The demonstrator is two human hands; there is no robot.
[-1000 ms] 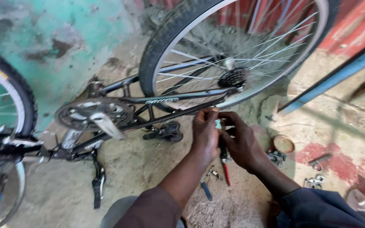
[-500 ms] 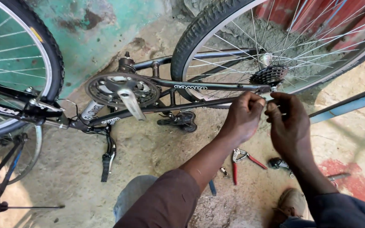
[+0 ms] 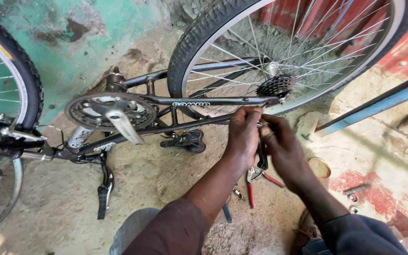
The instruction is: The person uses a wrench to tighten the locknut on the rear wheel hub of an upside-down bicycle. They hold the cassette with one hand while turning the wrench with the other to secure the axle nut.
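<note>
A dark bicycle stands upside down, its rear wheel (image 3: 204, 33) at top centre, the sprocket cluster (image 3: 275, 86) at the hub and the chainring with crank (image 3: 110, 111) to the left. My left hand (image 3: 243, 138) is closed around the end of the lower frame tube (image 3: 190, 123), just below the sprockets. My right hand (image 3: 284, 150) sits against it, fingers pinched on a small dark part (image 3: 262, 158) hanging under the frame end. What that part is cannot be told. Red-handled pliers (image 3: 260, 180) lie on the ground under both hands.
A second bicycle's wheel (image 3: 10, 80) and handlebar (image 3: 5, 141) fill the left edge. A pedal (image 3: 185, 140) and a brake lever (image 3: 104, 189) hang low. A blue bar (image 3: 378, 105) crosses at right. A small round lid (image 3: 319, 167) and loose bolts (image 3: 355, 190) lie on the ground.
One second ago the red-handled pliers were at my right hand; now they lie on the ground. Both hands have closed in on the frame end by the sprockets. The view has shifted.
</note>
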